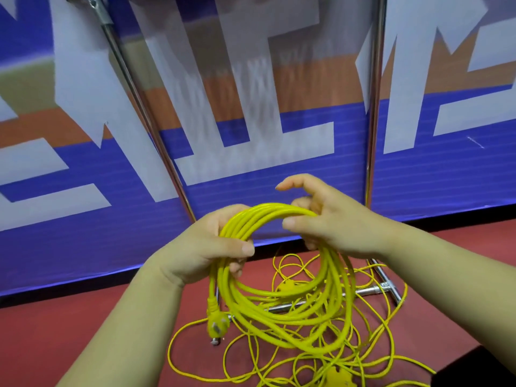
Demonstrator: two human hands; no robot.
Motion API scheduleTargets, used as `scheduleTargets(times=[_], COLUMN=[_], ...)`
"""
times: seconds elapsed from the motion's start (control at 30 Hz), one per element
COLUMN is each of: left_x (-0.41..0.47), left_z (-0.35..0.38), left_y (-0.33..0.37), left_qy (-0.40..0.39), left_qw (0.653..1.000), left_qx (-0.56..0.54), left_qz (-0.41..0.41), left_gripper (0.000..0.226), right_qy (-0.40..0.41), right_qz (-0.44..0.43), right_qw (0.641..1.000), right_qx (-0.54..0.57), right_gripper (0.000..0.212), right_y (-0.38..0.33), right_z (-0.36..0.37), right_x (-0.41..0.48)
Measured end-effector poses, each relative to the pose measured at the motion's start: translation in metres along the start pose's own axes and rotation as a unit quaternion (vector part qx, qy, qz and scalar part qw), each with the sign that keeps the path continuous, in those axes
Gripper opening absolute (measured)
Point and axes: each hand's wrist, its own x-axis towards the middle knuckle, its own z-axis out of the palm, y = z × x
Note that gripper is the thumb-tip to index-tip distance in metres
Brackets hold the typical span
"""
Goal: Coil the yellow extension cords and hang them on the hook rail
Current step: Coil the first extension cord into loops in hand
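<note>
A blue, white and orange banner (83,233) fills the view from 9 to 3 o'clock, with the chrome rack poles (372,135) before it and red floor (55,331) below. Loose yellow cords (363,358) sprawl on the floor toward 5 o'clock. The coiled cord (268,208) hangs at centre, the left hand (206,247) clasping its strands at 10 o'clock and the right hand (335,219) curled round them at 1 o'clock, while its plug (216,326) dangles at 8 o'clock.
</note>
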Motion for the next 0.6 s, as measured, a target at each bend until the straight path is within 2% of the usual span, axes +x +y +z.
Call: scheduleTargets(times=[0.1,0.17,0.27,0.33,0.47,0.6], left_x=[0.005,0.007,0.011,0.012,0.014,0.013], left_z=[0.002,0.003,0.009,0.014,0.023,0.026], left_y=[-0.005,-0.008,-0.013,-0.010,0.001,0.011], left_qy=[0.037,0.054,0.052,0.070,0.127,0.184], left_qw=[0.997,0.996,0.995,0.994,0.980,0.963], left_qx=[-0.028,-0.042,-0.016,-0.036,-0.080,-0.113], left_qz=[0.053,0.061,0.079,0.082,0.130,0.159], left_gripper=[0.076,0.084,0.092,0.094,0.071,0.047], right_qy=[0.073,0.089,0.123,0.149,0.172,0.125], right_qz=[-0.012,-0.008,0.004,0.011,0.015,0.013], right_qw=[0.995,0.990,0.985,0.982,0.976,0.970], right_qx=[0.073,0.109,0.124,0.119,0.131,0.208], right_gripper=[0.037,0.034,0.034,0.034,0.032,0.041], right_y=[-0.002,-0.001,-0.001,0.002,0.009,0.002], right_z=[-0.010,-0.011,-0.012,-0.013,-0.011,-0.016], right_x=[0.003,0.004,0.005,0.006,0.009,0.007])
